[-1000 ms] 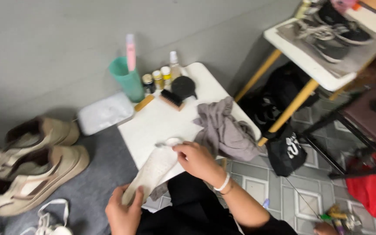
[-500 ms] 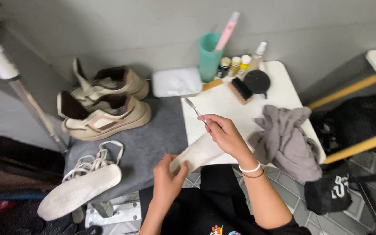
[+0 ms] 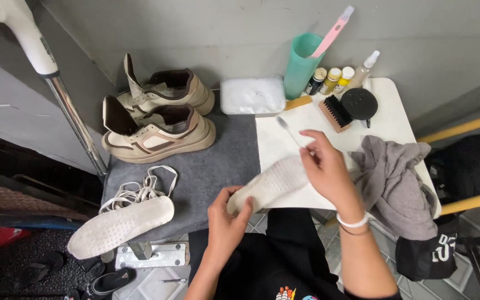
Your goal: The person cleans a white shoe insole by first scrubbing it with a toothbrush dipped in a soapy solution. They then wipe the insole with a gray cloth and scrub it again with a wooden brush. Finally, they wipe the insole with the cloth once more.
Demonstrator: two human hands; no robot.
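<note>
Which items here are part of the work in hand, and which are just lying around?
In hand: left hand holds the insole; right hand holds a small brush over it.

Lying about: second insole, laces, pair of shoes, grey cloth, teal cup.

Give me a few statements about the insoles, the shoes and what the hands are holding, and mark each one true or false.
1. The left hand holds an insole by its end. True.
2. The right hand holds a black brush. False: it holds a small toothbrush; the black brush lies on the white table.
3. The second insole lies on the grey mat. True.
4. The laces are in the shoes. False: they lie loose beside the second insole.
</note>
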